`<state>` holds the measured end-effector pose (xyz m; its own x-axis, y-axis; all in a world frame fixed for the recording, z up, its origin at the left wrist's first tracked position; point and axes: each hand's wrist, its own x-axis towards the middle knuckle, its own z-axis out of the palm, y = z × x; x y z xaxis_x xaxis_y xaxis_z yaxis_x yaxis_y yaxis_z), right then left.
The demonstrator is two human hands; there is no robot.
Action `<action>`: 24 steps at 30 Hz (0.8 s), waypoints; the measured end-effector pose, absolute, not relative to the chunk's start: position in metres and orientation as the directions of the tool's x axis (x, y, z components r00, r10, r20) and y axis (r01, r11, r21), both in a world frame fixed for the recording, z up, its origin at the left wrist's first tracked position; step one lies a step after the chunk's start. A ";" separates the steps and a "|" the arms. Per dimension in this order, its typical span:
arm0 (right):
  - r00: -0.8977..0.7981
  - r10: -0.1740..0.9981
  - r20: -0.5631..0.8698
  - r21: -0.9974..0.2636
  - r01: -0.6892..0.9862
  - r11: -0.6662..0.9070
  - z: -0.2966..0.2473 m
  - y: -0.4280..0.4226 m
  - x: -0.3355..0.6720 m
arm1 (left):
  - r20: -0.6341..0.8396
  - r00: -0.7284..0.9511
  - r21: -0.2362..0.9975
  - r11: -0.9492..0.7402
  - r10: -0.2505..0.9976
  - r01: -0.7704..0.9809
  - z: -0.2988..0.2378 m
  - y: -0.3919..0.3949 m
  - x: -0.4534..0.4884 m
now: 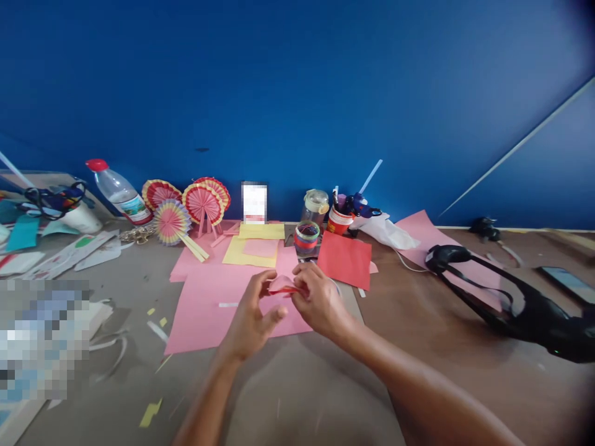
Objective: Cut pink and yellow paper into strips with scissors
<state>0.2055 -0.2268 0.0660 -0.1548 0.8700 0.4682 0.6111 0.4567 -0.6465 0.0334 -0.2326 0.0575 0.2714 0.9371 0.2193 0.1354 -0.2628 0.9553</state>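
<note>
Between my two hands is a small folded pink and red paper, held above the pink sheets. My left hand supports its left side with curled fingers, the thumb standing apart from it. The fingers of my right hand pinch its right edge. Beneath lies a large pink sheet with a thin white strip on it. Just beyond my hands are yellow sheets with a small pink piece on top. A red paper square lies beyond my right hand.
Pleated paper fans stand at the back left near a plastic bottle. A jar, a tape roll stack and a pen cup stand behind. On the right lie a black headset-like strap and a phone. Paper scraps lie left.
</note>
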 end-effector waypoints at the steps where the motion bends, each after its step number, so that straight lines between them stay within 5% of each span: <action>1: -0.172 0.870 0.461 -0.650 0.602 0.464 0.066 -0.224 0.203 | 0.161 0.257 0.975 -0.194 0.953 0.111 0.054 -0.231 0.037; 5: -0.282 0.905 0.320 -0.785 0.456 0.420 0.068 -0.216 0.204 | -0.046 0.102 0.999 0.046 0.994 0.006 0.039 -0.220 0.037; 10: -0.288 0.956 0.051 -0.920 0.358 0.157 0.066 -0.199 0.224 | -0.076 0.109 0.977 0.096 0.991 -0.189 0.033 -0.214 0.021; 14: -0.077 0.985 0.153 -0.858 0.485 0.171 0.053 -0.197 0.214 | -0.038 0.159 0.979 0.068 0.987 -0.194 0.035 -0.216 0.024; 19: -0.119 0.942 0.315 -0.832 0.443 0.335 0.047 -0.213 0.188 | -0.030 0.064 0.999 0.032 0.997 -0.027 0.037 -0.213 0.035; 24: -0.088 0.959 0.268 -0.860 0.428 0.279 0.048 -0.208 0.196 | -0.008 -0.090 0.983 0.025 0.996 0.183 0.033 -0.209 0.029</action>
